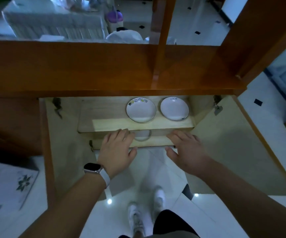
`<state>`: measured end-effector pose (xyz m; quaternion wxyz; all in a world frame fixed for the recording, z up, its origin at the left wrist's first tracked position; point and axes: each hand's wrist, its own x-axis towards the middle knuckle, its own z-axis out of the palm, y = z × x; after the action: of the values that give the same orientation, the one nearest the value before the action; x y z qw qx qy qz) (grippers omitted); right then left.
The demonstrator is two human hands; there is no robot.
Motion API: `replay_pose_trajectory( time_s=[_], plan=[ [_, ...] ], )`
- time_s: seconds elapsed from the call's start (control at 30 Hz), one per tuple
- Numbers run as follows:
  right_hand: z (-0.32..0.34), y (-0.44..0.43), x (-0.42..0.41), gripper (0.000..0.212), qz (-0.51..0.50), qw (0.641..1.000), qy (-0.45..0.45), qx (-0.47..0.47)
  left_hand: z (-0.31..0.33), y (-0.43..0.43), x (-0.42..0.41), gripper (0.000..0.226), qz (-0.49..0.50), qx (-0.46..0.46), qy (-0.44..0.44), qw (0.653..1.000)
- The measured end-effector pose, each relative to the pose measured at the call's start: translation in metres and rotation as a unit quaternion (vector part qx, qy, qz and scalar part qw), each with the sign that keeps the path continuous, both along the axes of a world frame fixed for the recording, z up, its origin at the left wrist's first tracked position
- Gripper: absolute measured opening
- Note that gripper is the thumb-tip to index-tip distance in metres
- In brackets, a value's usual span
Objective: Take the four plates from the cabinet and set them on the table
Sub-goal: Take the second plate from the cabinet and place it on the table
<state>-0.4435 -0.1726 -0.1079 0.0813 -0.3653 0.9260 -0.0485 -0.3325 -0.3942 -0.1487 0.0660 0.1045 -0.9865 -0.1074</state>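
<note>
Two white plates stand side by side on the upper shelf of the open wooden cabinet: a plate with a coloured print on the left and a plate with small lettering on the right. A third plate lies on the lower shelf, mostly hidden under the upper shelf's edge. My left hand, with a watch on its wrist, reaches over the lower shelf's front beside that plate, fingers straight. My right hand reaches over the same shelf further right, fingers spread, holding nothing.
Both cabinet doors stand swung open on either side of my arms. A cloth-covered table with bags and a purple container stands beyond the cabinet. A patterned mat lies on the white tiled floor at the left.
</note>
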Motion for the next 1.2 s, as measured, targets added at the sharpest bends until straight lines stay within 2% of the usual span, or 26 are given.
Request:
replay_pose_trajectory(
  time_s=[0.2,0.37,0.5,0.63,0.7,0.8,0.83,0.9,1.07,1.13,1.2],
  plan=[
    [-0.046,-0.021,-0.049,0.050,0.041,0.998,-0.028,0.038,-0.041,-0.025,-0.037,0.050,-0.008,-0.013,-0.038,0.999],
    [-0.102,-0.041,-0.094,0.061,0.074,0.992,-0.068,0.076,-0.095,-0.042,-0.071,0.056,0.028,0.013,-0.084,0.996],
    [-0.149,-0.064,-0.132,0.061,0.087,0.987,-0.102,0.088,-0.142,-0.052,-0.108,0.054,0.106,0.114,-0.122,0.980],
    [-0.193,-0.088,-0.167,0.053,0.027,0.984,-0.160,0.077,-0.186,-0.062,-0.148,0.057,0.192,0.228,-0.125,0.946],
    [-0.214,-0.102,-0.183,0.049,-0.039,0.978,-0.199,0.046,-0.204,-0.068,-0.167,0.052,0.249,0.322,-0.113,0.906],
    [-0.241,-0.125,-0.207,0.048,-0.162,0.950,-0.266,0.001,-0.231,-0.081,-0.197,0.043,0.360,0.515,-0.074,0.774],
    [-0.253,-0.131,-0.214,0.048,-0.199,0.938,-0.282,-0.016,-0.240,-0.085,-0.204,0.041,0.384,0.551,-0.055,0.739],
    [-0.276,-0.143,-0.223,0.051,-0.262,0.913,-0.303,-0.074,-0.261,-0.093,-0.217,0.042,0.411,0.578,-0.032,0.704],
    [-0.314,-0.160,-0.236,0.066,-0.357,0.848,-0.347,-0.182,-0.288,-0.110,-0.240,0.054,0.389,0.568,-0.055,0.723],
    [-0.324,-0.164,-0.246,0.060,-0.381,0.821,-0.367,-0.214,-0.298,-0.113,-0.251,0.050,0.361,0.546,-0.065,0.754],
    [-0.333,-0.169,-0.253,0.044,-0.387,0.794,-0.395,-0.254,-0.304,-0.114,-0.262,0.048,0.328,0.524,-0.074,0.783]
  ],
)
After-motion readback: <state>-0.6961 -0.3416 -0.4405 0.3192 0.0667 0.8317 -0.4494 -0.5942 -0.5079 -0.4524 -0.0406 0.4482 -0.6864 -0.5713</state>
